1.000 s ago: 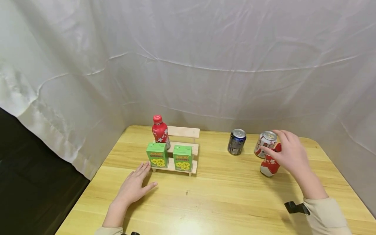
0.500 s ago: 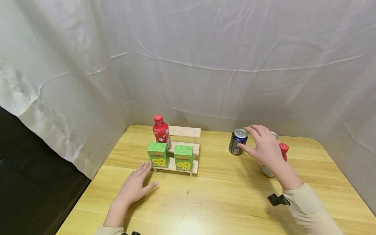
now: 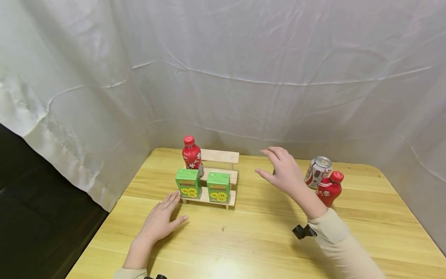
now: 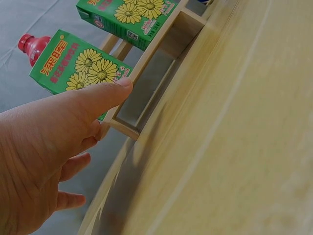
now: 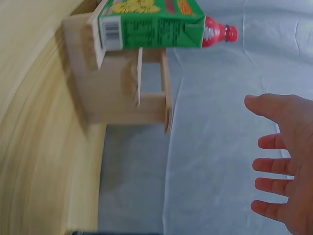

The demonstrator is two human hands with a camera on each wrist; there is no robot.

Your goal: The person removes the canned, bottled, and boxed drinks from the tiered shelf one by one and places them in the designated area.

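My left hand [image 3: 158,219] lies with spread fingers on the table, its fingertips at the front left corner of a small tiered wooden rack [image 3: 205,198]. Two green drink cartons [image 3: 188,186] with yellow flowers stand on the rack's lowest step. Behind the left carton is a red bottle [image 3: 192,155] on a higher step. My right hand [image 3: 283,170] hovers right of the rack, thumb and fingers apart, nothing between them. It hides nearly all of the dark blue can in the head view. In the right wrist view, the right hand [image 5: 288,156] faces the rack's side [image 5: 115,93].
On the right of the wooden table [image 3: 244,240] stand a white and red can [image 3: 318,170] and, in front of it, another red bottle [image 3: 329,190], partly behind my right forearm. A pale cloth [image 3: 265,77] hangs behind the table, and a black cloth [image 3: 42,217] at the left.
My right hand has let go of the red bottle on the right, which now stands upright by the can. It has moved left, past the dark blue can. My left hand stays put.
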